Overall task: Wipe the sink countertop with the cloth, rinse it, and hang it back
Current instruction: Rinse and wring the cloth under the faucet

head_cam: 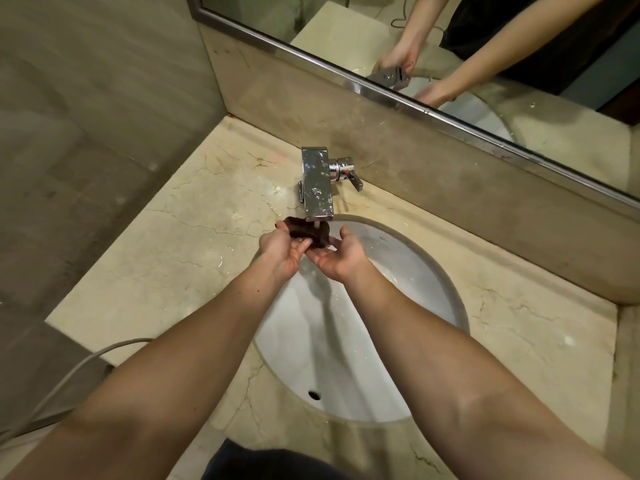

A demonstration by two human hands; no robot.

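Left hand (281, 250) grips the cloth (307, 231) resting on right hand (335, 260).

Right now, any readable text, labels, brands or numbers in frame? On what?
No legible text.
Small dark mark on the white sink basin, right of the chrome faucet: perhaps a brand stamp, too small to read.
Faucet, dark cloth, marble countertop: no lettering visible.

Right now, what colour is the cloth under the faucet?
Dark brown, nearly maroon. The cloth shows best in the head view.
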